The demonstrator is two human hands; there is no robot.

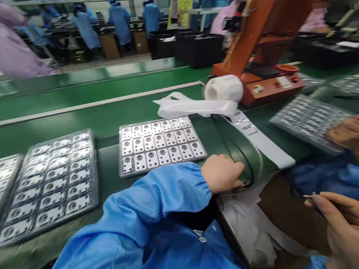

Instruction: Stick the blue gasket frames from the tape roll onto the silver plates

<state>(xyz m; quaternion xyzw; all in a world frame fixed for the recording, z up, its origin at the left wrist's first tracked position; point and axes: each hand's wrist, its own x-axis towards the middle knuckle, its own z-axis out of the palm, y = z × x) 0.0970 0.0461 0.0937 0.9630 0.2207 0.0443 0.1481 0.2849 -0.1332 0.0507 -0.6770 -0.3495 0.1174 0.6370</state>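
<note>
Head camera showed the left hand (222, 173) resting loosely on a curved green film strip (255, 159), not gripping it, while the right hand (354, 230) pinched a small silver sliver (309, 196). Just past the left hand lay a tray of metal plates (159, 146); a co-worker's hand (355, 140) rested right of it.

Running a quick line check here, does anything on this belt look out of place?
Yes: the tray of metal parts at right lies skewed and tilted, unlike the squarely set tray at centre. Loose white film also hangs down past the belt edge.
</note>
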